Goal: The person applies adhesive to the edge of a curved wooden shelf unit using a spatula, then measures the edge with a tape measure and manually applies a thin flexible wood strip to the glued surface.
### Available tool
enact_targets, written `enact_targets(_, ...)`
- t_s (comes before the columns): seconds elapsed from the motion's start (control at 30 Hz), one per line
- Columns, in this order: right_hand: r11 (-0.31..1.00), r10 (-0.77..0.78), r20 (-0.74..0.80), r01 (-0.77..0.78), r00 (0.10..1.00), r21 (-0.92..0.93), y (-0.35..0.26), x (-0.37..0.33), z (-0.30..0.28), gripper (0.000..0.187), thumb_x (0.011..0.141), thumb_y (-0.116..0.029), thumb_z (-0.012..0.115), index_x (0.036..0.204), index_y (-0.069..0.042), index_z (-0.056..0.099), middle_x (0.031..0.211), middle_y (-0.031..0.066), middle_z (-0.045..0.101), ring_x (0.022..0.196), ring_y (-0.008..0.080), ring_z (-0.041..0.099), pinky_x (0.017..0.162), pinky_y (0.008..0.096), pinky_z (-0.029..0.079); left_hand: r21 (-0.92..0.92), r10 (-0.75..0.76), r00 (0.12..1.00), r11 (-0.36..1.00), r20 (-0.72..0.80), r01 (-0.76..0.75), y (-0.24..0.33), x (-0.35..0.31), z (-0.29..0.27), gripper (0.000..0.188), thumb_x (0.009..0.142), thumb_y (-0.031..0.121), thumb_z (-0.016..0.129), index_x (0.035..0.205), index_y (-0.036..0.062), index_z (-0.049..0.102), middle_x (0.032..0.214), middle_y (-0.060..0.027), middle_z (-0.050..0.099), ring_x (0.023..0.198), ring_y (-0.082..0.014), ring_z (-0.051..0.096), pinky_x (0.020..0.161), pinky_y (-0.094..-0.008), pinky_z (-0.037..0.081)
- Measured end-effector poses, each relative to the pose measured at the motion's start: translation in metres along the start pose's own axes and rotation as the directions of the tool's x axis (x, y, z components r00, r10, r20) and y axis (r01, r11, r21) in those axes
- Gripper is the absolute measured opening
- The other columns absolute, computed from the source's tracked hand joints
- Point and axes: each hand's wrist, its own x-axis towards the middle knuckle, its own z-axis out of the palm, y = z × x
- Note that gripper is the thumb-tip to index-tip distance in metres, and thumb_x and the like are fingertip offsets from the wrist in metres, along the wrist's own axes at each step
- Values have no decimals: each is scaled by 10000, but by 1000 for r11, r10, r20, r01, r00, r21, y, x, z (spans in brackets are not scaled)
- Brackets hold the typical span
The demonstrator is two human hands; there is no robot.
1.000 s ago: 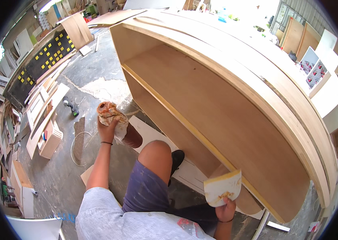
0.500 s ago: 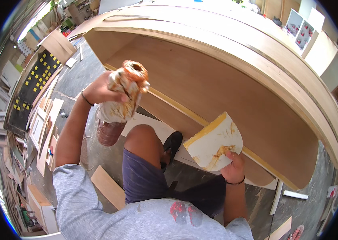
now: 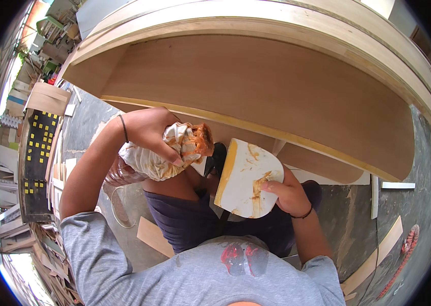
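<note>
Left hand (image 3: 146,127), fingers clenched round the bag of brown filler (image 3: 167,153), has swung in beside the white scraper (image 3: 246,178) pinched in the right hand (image 3: 289,194), mouth now just beside the blade, before the wooden cabinet (image 3: 276,97).

A large plywood cabinet (image 3: 276,97) stands on grey concrete floor (image 3: 419,188) amid stacked boards (image 3: 47,99) in daylight.

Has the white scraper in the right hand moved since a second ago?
Yes. The white scraper has come up from low beside the cabinet's bottom edge toward the putty bag in the left hand, in front of the chest.
</note>
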Motion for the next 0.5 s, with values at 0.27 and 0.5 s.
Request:
enact_targets(0.27,998,4,45,-1,999,-69,8,-4,13,568,864,-21,520,1398,20,332,1293,116,533,1175,170,524,998,341,415,99,-98,980,992,172,82,28,8,-3,786,580,452,817,1180,-3,592,1081,-180,659,1006,-300,621,898,-339,465)
enact_targets(0.5,994,-22,76,30,997,-102,12,-2,17,537,879,-9,495,1393,18,341,1275,113,545,1162,162,532,988,339,426,154,-95,976,986,194,65,44,16,-6,750,579,445,821,1124,-27,614,1013,-171,677,953,-291,639,867,-341,482)
